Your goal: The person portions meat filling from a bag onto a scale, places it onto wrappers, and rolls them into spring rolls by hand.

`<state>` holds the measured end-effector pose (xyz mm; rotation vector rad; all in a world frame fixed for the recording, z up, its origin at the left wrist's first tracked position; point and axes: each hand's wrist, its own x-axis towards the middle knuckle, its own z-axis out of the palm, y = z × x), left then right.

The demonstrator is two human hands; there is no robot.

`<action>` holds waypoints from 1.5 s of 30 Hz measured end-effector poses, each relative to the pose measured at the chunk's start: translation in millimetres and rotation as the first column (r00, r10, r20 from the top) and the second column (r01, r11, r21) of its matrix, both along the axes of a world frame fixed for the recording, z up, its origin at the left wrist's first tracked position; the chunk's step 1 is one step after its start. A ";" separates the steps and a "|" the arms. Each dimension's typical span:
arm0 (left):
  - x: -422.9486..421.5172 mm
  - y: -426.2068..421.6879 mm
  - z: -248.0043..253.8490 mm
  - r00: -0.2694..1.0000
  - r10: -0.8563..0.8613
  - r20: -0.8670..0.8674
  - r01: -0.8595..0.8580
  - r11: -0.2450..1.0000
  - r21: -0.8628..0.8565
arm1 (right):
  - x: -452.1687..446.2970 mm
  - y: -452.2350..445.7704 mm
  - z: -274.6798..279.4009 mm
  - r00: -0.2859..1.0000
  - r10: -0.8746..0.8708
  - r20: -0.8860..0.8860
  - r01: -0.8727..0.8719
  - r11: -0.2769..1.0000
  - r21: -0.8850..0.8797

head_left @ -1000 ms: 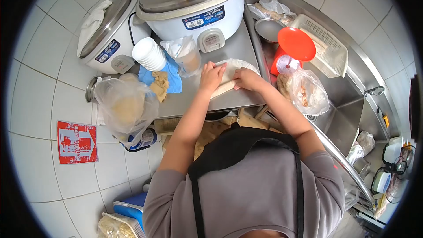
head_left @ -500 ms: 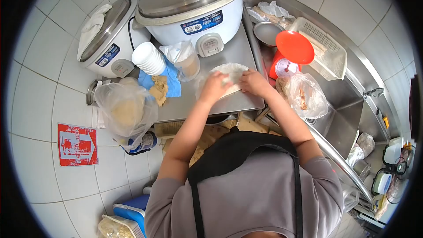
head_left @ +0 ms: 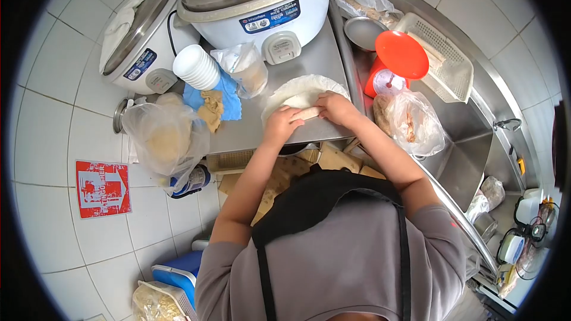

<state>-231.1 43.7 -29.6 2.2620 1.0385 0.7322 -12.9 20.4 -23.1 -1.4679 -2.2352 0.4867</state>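
Note:
A round pale wrapper sheet (head_left: 297, 87) lies on the steel table, its near part folded into a short roll (head_left: 306, 113). My left hand (head_left: 283, 123) has its fingers closed on the left end of the roll. On the right end, my right hand (head_left: 334, 107) grips the same roll with bent fingers. Behind and left of the sheet stands a clear plastic bag (head_left: 245, 70) with pale contents. What is inside the roll is hidden.
Two rice cookers (head_left: 256, 18) stand behind. Stacked white cups (head_left: 196, 68), a blue cloth (head_left: 229, 96) and a plastic bag (head_left: 163, 139) are at left. At right are a red scale (head_left: 386, 81), a bagged food item (head_left: 410, 125), a white basket (head_left: 443, 62) and the sink (head_left: 464, 163).
My left hand has moved from over the sheet down to its near edge, and both hands now hold a short roll there. More of the flat sheet shows behind them.

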 end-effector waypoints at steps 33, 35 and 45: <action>-11.7 -4.1 8.1 0.989 0.145 0.030 -0.148 0.951 0.271 | -20.6 42.5 -11.9 0.952 0.022 -0.304 -0.022 1.000 0.002; 6.2 -0.3 3.7 0.991 0.016 0.135 -0.058 0.945 0.320 | -18.4 55.7 -19.2 0.954 0.029 -0.297 -0.051 0.997 -0.066; -6.5 41.1 -7.5 0.997 -0.008 0.071 0.015 0.995 -0.098 | -26.9 31.3 -2.7 0.958 0.000 -0.285 0.024 0.996 0.082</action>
